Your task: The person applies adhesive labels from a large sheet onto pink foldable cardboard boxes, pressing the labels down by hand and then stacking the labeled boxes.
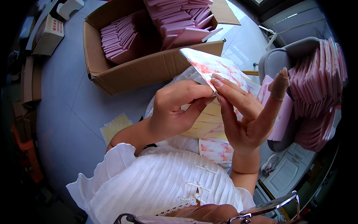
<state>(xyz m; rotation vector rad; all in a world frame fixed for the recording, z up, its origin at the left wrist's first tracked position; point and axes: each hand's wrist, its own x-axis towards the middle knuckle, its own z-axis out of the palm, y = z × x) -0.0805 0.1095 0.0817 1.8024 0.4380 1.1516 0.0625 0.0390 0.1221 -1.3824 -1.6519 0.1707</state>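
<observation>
My left hand pinches the lower corner of a flat, white packet printed with pink and orange flowers. At that same corner, the fingers of my right hand press on the packet's edge, their tips close to my left fingertips. One finger of my right hand stands out straight, with a tan wrap around it. The packet is tilted in front of me. Below my hands, yellow sheets lie over my lap, partly hidden. Another flower-printed piece rests against my white top. What lies between my fingertips is too small to make out.
An open cardboard box with stacked pink packets stands on the floor ahead. To the right, a grey chair carries piles of pink packets. Yellow label sheets lie at left. A smaller carton stands far left.
</observation>
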